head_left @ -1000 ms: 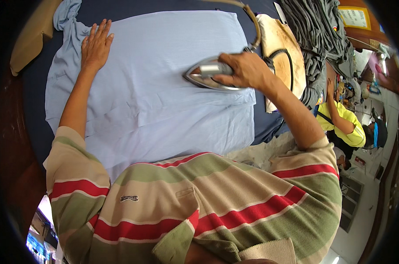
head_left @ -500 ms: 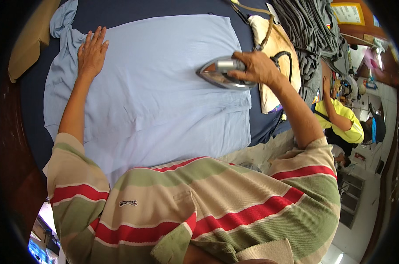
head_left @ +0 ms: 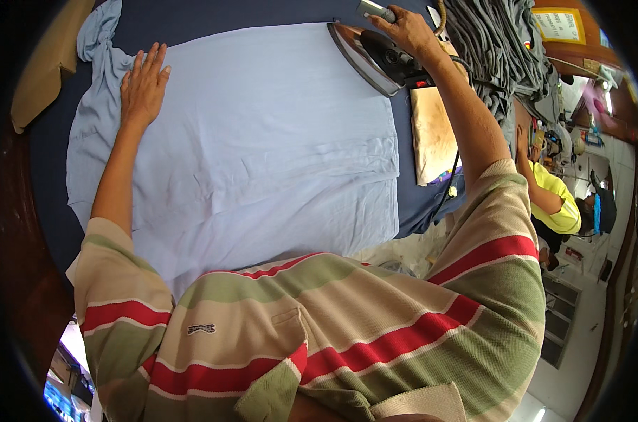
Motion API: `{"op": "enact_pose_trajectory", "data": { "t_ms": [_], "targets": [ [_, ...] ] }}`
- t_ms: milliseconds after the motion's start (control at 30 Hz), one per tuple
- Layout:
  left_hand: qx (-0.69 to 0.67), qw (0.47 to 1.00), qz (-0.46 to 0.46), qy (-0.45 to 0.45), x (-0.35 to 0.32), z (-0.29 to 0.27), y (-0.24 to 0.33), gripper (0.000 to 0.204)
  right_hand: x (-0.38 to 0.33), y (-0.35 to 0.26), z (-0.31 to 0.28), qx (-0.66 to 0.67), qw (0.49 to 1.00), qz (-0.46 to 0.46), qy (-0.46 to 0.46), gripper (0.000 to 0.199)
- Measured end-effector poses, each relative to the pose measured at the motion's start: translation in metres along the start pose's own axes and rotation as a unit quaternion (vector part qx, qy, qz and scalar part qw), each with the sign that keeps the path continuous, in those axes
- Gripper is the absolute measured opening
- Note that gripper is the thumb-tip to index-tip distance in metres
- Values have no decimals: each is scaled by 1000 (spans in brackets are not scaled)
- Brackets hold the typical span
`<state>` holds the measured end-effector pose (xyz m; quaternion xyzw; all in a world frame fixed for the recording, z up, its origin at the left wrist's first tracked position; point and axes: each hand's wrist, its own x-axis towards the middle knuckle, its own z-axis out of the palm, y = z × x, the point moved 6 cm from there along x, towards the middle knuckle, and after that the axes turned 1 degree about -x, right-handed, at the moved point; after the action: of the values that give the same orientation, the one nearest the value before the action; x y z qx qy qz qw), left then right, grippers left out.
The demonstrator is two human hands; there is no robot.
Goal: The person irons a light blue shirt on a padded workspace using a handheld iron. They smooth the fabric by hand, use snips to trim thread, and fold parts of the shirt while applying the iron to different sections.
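Observation:
A light blue garment [head_left: 276, 105] is spread over the dark navy table cover [head_left: 234, 13], smooth across its far part and creased nearer me. Its far left end is bunched up. My left hand [head_left: 144, 86] lies flat on the cloth at the left, fingers apart and pointing away from me. With my right hand [head_left: 409, 34] I grip the handle of a clothes iron [head_left: 385, 62] at the garment's far right corner. The iron is tilted, its pointed tip toward the far edge and part of its metal soleplate edge showing. Whether it touches the cloth I cannot tell.
Beside the garment on the right lies a scorched cream pad [head_left: 433, 133], with the iron's black cord passing over it. Dark grey folded clothes [head_left: 501, 49] are piled at the far right. A cardboard box [head_left: 48, 67] stands at the left. Another person in yellow [head_left: 554, 200] is farther right.
My right hand has carried the iron away from me to the garment's far right corner and turned it, tip now pointing far. My left hand stays almost in place.

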<state>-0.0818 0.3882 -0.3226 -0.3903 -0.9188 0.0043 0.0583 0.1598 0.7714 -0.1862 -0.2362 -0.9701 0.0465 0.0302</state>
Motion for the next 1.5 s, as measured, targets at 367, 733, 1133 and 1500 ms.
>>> {"op": "enact_pose_trajectory", "data": {
  "t_ms": [367, 733, 1133, 1500],
  "targets": [
    [-35, 993, 48, 103, -7, -2, 3, 49, -61, -90, -4, 62, 979, -106, -162, 54],
    [-181, 961, -72, 194, -55, -44, -41, 54, -52, -315, 18, 70, 959, -259, -92, 54],
    [-136, 926, -352, -26, -159, -35, -192, 32, -35, -365, 25, 29, 941, -307, -142, 62],
    [-171, 948, -259, 70, -117, -44, -185, 32, -41, -395, 19, 108, 968, -205, -92, 52]
  ]
}}
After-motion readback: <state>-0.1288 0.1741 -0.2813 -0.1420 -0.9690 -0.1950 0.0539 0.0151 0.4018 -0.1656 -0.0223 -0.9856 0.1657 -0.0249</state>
